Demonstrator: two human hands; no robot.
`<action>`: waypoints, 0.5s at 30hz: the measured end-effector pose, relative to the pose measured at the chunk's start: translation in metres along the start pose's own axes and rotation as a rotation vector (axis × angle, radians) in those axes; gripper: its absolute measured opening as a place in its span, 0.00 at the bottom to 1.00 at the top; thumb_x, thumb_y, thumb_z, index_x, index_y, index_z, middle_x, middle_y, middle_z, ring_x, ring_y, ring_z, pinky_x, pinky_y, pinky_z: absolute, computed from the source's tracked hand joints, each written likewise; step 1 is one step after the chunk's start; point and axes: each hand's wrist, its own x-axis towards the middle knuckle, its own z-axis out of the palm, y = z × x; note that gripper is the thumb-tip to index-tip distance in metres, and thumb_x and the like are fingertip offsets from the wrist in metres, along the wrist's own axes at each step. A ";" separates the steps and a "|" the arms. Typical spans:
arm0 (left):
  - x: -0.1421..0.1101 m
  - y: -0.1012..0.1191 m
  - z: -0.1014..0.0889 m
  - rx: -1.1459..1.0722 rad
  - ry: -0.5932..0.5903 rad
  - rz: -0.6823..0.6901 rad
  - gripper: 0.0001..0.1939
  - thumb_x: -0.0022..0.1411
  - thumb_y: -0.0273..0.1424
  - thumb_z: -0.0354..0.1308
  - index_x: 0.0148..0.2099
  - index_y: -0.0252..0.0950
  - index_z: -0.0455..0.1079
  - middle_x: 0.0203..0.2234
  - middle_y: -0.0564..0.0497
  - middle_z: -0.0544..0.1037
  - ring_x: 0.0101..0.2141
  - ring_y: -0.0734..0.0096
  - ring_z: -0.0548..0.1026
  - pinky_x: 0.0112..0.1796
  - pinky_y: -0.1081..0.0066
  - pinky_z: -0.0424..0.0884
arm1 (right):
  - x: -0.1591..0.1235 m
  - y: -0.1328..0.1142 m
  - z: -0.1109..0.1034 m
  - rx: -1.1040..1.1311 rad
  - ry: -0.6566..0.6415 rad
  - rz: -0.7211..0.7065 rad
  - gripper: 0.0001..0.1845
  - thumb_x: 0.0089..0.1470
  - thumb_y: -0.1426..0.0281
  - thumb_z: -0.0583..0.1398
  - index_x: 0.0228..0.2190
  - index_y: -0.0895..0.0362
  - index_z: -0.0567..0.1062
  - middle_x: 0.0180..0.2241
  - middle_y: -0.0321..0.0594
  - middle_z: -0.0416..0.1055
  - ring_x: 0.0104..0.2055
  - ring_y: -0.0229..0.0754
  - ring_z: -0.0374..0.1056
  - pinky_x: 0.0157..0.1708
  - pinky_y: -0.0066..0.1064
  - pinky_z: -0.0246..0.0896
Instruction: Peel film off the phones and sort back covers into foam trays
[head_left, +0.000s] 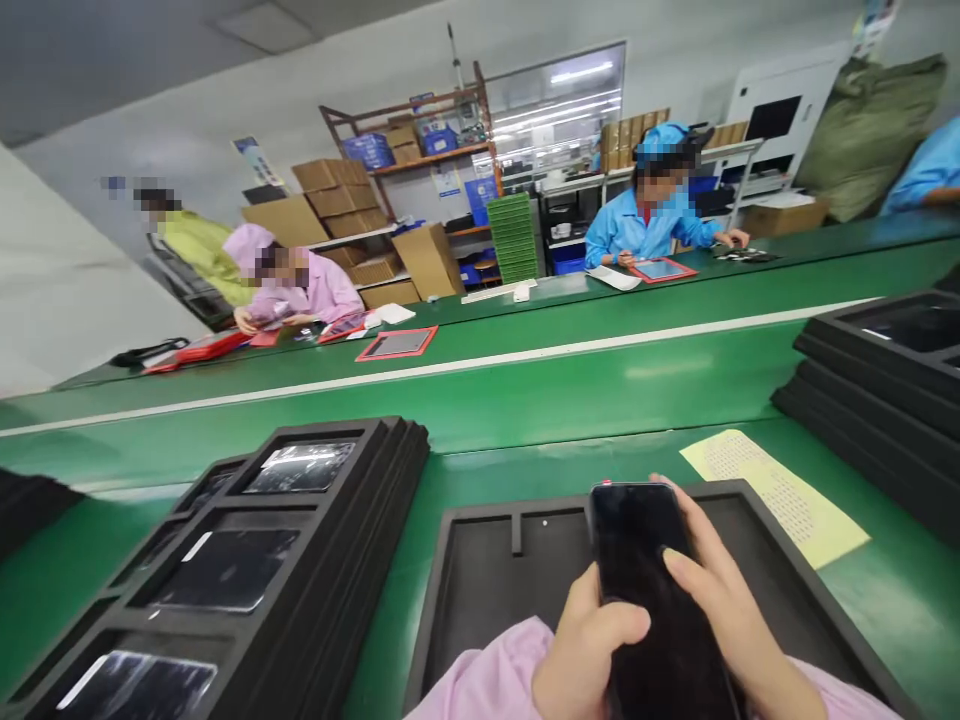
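Note:
A black phone-like device (651, 590) with a dark glossy screen is held over an empty black foam tray (487, 580) at the near edge of the green bench. My left hand (581, 655) grips its left side, thumb curled onto the screen. My right hand (720, 600) wraps its right edge, with the thumb lying on the glass. Both of my sleeves are pink.
A stack of black foam trays (247, 570) holding dark screens lies to the left; another stack (885, 390) is at the right. A yellow paper sheet (780, 495) lies beside the tray. Across the green conveyor (525, 390), several workers sit with red-framed tablets (397, 343).

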 end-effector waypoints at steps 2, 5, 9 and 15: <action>-0.009 0.006 0.000 0.038 -0.050 0.017 0.21 0.37 0.27 0.58 0.39 0.31 0.71 0.25 0.49 0.74 0.28 0.65 0.69 0.31 0.69 0.60 | 0.008 -0.009 -0.014 -0.115 -0.109 -0.106 0.29 0.53 0.49 0.56 0.50 0.53 0.69 0.55 0.46 0.62 0.56 0.52 0.60 0.52 0.43 0.61; -0.017 0.011 -0.001 0.135 -0.080 -0.088 0.22 0.34 0.23 0.56 0.38 0.32 0.71 0.23 0.53 0.71 0.26 0.71 0.64 0.28 0.73 0.56 | 0.028 -0.035 -0.029 -0.308 -0.245 -0.190 0.22 0.55 0.53 0.55 0.45 0.52 0.73 0.47 0.44 0.70 0.48 0.48 0.68 0.47 0.40 0.66; -0.018 0.012 0.000 0.245 -0.116 -0.138 0.21 0.32 0.20 0.55 0.35 0.31 0.70 0.22 0.55 0.67 0.24 0.75 0.59 0.26 0.74 0.52 | 0.043 -0.064 -0.028 -0.553 -0.336 -0.466 0.08 0.57 0.67 0.57 0.30 0.52 0.76 0.40 0.40 0.74 0.40 0.42 0.71 0.38 0.32 0.70; -0.024 0.014 0.004 0.104 -0.059 -0.124 0.21 0.31 0.21 0.56 0.35 0.33 0.72 0.24 0.54 0.70 0.28 0.71 0.63 0.31 0.73 0.57 | 0.010 -0.069 -0.035 -0.728 -0.365 -1.121 0.12 0.58 0.78 0.51 0.30 0.55 0.73 0.37 0.38 0.75 0.44 0.41 0.69 0.55 0.37 0.59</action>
